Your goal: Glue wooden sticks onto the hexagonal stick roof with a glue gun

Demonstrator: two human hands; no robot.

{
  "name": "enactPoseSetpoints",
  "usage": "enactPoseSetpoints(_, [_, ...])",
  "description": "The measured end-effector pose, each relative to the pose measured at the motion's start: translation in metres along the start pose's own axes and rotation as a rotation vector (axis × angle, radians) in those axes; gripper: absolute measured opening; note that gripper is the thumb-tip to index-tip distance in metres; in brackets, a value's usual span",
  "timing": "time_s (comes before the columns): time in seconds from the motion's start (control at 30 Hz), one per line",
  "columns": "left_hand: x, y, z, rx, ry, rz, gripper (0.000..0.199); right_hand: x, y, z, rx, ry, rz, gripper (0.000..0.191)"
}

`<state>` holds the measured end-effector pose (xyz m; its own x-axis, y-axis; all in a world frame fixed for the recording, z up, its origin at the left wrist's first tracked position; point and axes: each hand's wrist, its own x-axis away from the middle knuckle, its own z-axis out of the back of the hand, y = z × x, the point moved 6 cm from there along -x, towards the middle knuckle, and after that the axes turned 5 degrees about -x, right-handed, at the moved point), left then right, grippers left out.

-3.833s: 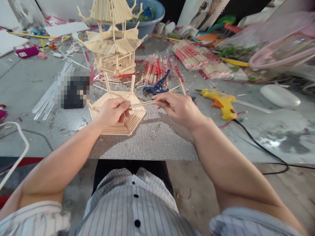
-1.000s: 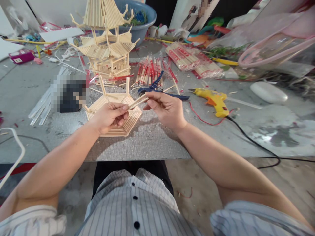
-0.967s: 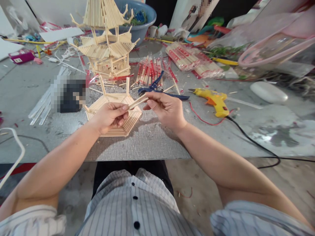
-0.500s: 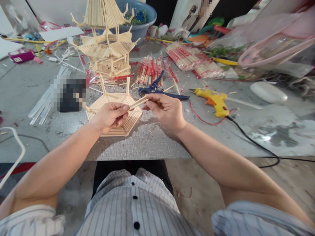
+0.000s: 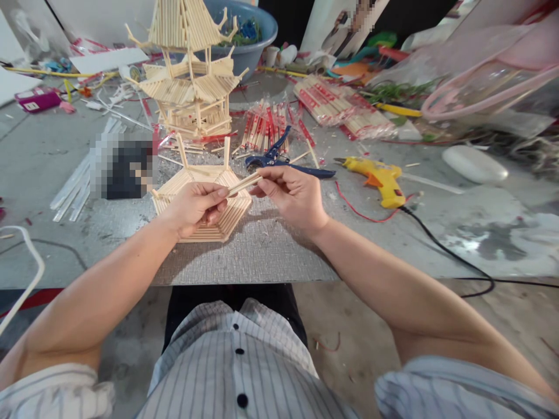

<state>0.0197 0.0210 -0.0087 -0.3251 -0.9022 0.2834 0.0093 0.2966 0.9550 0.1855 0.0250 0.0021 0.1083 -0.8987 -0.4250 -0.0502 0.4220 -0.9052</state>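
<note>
Pale wooden sticks [image 5: 244, 183], laid side by side, stretch between my two hands. My left hand [image 5: 196, 206] pinches their left end, and my right hand [image 5: 290, 192] grips the right end with thumb and fingertips. Beneath my left hand lies a hexagonal stick frame [image 5: 238, 215] with short posts standing up at its corners; my hand and forearm cover part of it. Blue cutting pliers [image 5: 275, 157] rest just behind my right hand. Farther back stands a tiered pagoda model [image 5: 192, 81] built from similar sticks.
A yellow glue gun [image 5: 384, 180] lies to the right, its black cord trailing over the table edge. Red-and-white packets of sticks [image 5: 327, 102] sit behind. Clear glue sticks [image 5: 74, 180] lie left, near a blurred dark object. A blue basin [image 5: 257, 29] and a white oval object [image 5: 474, 164] are farther off.
</note>
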Motion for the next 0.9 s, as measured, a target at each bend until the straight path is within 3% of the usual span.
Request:
enactPoseSetpoints(0.2, [-0.001, 0.005, -0.001, -0.151, 0.045, -0.100, 0.028, -0.005, 0.011, -0.002, -0.216, 0.004, -0.219, 0.040])
enactPoseSetpoints(0.33, [-0.003, 0.004, -0.002, -0.207, 0.003, -0.149, 0.026, -0.004, 0.014, -0.005, -0.236, -0.020, -0.292, 0.038])
enactPoseSetpoints(0.5, [-0.001, 0.003, -0.003, -0.193, -0.002, -0.124, 0.014, -0.004, 0.014, -0.005, -0.271, -0.002, -0.302, 0.038])
enactPoseSetpoints(0.63, [0.000, 0.001, -0.001, -0.183, 0.001, -0.106, 0.025, -0.006, 0.016, 0.000, -0.261, 0.019, -0.295, 0.037])
enactPoseSetpoints(0.9, [0.000, 0.005, 0.004, -0.267, 0.082, -0.148, 0.017, -0.007, 0.019, 0.004, -0.207, 0.005, -0.271, 0.031])
